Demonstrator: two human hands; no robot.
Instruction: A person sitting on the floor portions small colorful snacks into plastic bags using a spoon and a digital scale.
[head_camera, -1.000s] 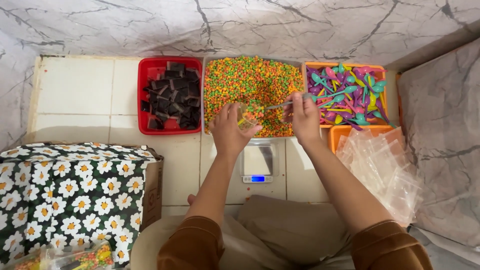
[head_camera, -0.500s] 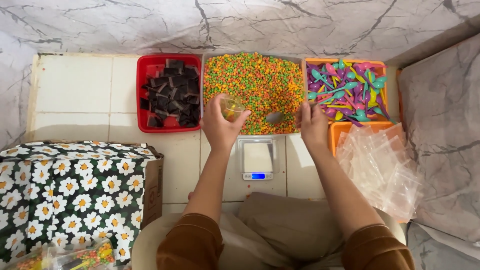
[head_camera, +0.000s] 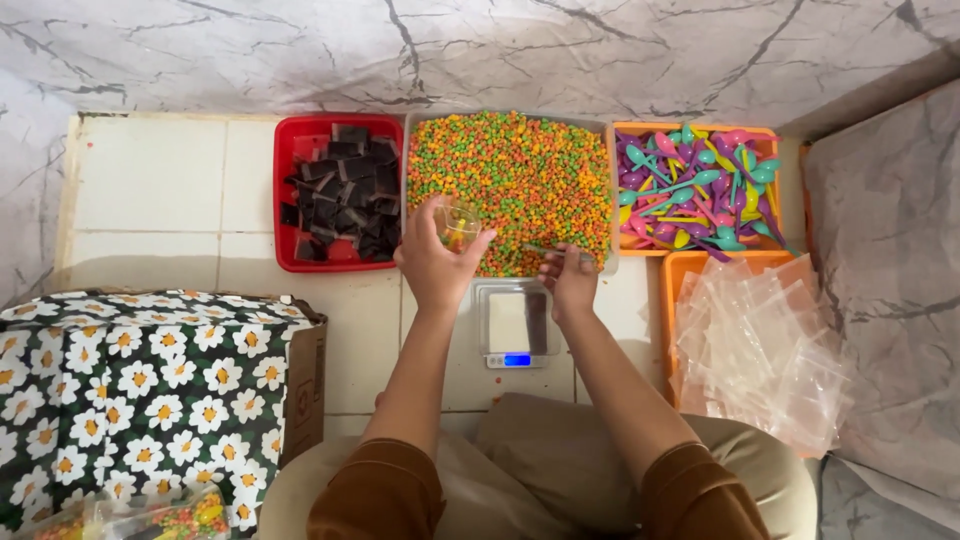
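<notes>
Compared with a second ago, both hands have drawn back from the middle of the grey tray of small multicoloured candy pellets (head_camera: 520, 180) to its near edge, above the small digital scale (head_camera: 515, 325). The left hand (head_camera: 435, 262) has its fingers wrapped round a small clear plastic cup (head_camera: 458, 222) holding some pellets; the right hand (head_camera: 570, 280) pinches a slim spoon (head_camera: 550, 250). The red tray (head_camera: 340, 190) holds dark brown blocks; the orange tray (head_camera: 695, 188) holds coloured plastic spoons; clear bags (head_camera: 760, 345) lie to the right.
</notes>
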